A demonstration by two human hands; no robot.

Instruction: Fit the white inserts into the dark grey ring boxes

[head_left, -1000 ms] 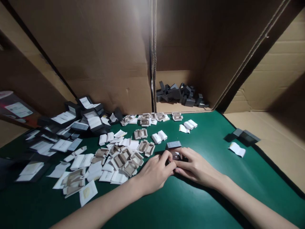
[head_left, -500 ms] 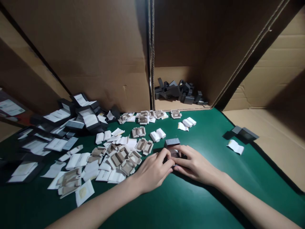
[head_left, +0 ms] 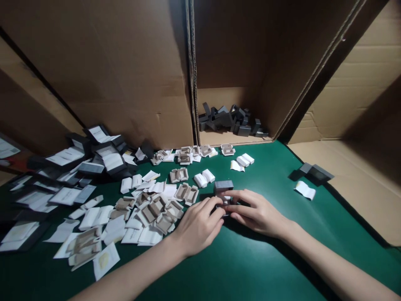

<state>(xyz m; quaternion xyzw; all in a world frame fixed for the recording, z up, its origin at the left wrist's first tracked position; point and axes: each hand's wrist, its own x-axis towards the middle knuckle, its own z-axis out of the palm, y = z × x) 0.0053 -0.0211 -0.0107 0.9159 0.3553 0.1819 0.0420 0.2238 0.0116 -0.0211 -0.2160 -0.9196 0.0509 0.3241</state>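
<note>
A small dark grey box (head_left: 223,184) with its lid up is on the green table, between my two hands. My left hand (head_left: 200,225) grips its near left side, with the fingers bent over the edge. From the right, my right hand (head_left: 258,211) closes on the same box, its index finger reaching across the opening. Something pale shows inside, partly hidden by the fingers. Just left of my hands lie open white-and-brown cardboard inserts (head_left: 151,214). A folded white insert (head_left: 204,178) lies beyond my left hand.
Several open black boxes with white papers (head_left: 65,195) are heaped at the left. More dark boxes (head_left: 232,119) sit inside a large cardboard carton (head_left: 233,50) at the back. An open dark box (head_left: 318,173) and a white paper (head_left: 305,190) lie by the right carton (head_left: 351,184).
The view has shifted slightly, so things sit a little further left. Both hands stay at the dark box; the fingers have moved slightly on it, and more of its pale inside shows.
</note>
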